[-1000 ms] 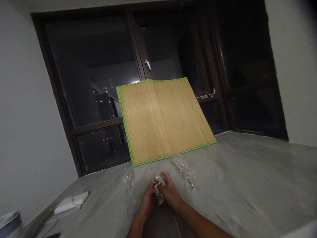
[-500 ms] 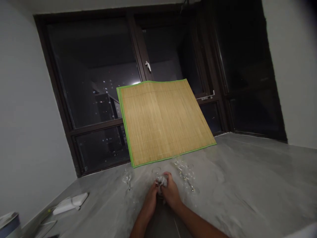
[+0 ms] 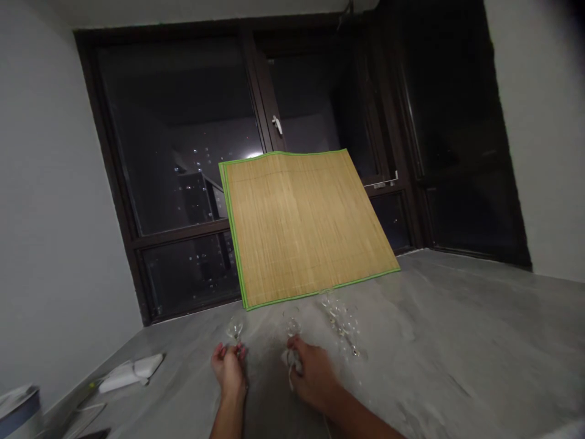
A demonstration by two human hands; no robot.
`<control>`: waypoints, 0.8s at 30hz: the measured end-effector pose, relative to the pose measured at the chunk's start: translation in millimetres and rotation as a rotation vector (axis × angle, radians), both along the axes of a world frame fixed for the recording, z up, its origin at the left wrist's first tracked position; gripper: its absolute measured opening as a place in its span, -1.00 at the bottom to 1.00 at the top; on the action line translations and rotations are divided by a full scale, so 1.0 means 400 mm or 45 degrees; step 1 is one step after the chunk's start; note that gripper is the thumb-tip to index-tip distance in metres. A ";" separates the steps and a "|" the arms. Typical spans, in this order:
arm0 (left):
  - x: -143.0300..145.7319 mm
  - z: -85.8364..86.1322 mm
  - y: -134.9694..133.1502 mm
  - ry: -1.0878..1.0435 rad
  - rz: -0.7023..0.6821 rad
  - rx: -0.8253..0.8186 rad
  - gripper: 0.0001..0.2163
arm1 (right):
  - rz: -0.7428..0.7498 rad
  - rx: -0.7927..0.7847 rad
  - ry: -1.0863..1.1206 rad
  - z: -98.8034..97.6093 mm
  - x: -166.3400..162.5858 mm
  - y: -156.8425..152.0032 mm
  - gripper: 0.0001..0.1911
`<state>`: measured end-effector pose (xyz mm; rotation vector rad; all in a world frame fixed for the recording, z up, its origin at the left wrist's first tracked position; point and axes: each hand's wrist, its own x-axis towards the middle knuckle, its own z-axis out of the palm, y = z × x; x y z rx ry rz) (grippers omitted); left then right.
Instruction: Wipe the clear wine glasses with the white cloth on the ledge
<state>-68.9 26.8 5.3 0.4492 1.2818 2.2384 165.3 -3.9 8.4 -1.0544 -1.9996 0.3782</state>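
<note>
Middle wine glass [image 3: 293,326]: near side of the bamboo mat [image 3: 306,228], left of the midpoint of its lower edge; bowl uppermost. Right hand [image 3: 314,369]: fingers closed on a crumpled white wad [image 3: 293,361] (cloth or tissue, cannot tell) below the bowl; whether it also grips the stem is hidden. Left hand [image 3: 229,367]: fingers curled at the stem of the left wine glass [image 3: 234,329], near the mat's lower left corner; cannot tell if grasping or merely touching.

Risks, judged: a tug on the wad could tip the middle glass, likely top-heavy on its stem. A sideways knock from the left hand could topple the left one. Clear glass over grey countertop [image 3: 439,341] in dim light makes edges easy to misjudge.

Surroundings: glass cluster [image 3: 337,314] before the mat's midpoint hampers any rightward sweep. Mat, propped before the window [image 3: 173,122], bars the far side. White bundle [image 3: 130,373] and canister [image 3: 19,411]: well left of the mat.
</note>
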 end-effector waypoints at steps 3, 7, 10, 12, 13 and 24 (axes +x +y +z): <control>-0.011 0.006 -0.001 -0.177 -0.155 0.079 -0.49 | 0.015 -0.013 -0.318 -0.019 -0.018 0.006 -0.34; -0.007 0.007 -0.001 -0.287 -0.340 0.139 -0.52 | -0.080 -0.052 -0.429 -0.025 -0.014 0.029 -0.38; -0.003 0.004 0.003 -0.320 -0.397 0.146 -0.56 | -0.122 -0.082 -0.449 -0.023 -0.009 0.043 -0.41; -0.003 0.000 0.007 -0.330 -0.406 0.131 -0.58 | -0.140 -0.098 -0.454 -0.020 -0.009 0.051 -0.40; -0.003 -0.001 0.008 -0.329 -0.405 0.122 -0.59 | -0.151 -0.111 -0.456 -0.018 -0.010 0.055 -0.41; 0.011 -0.014 0.020 -0.232 -0.428 0.082 -0.80 | -0.314 -0.269 -0.263 -0.010 0.025 0.129 -0.41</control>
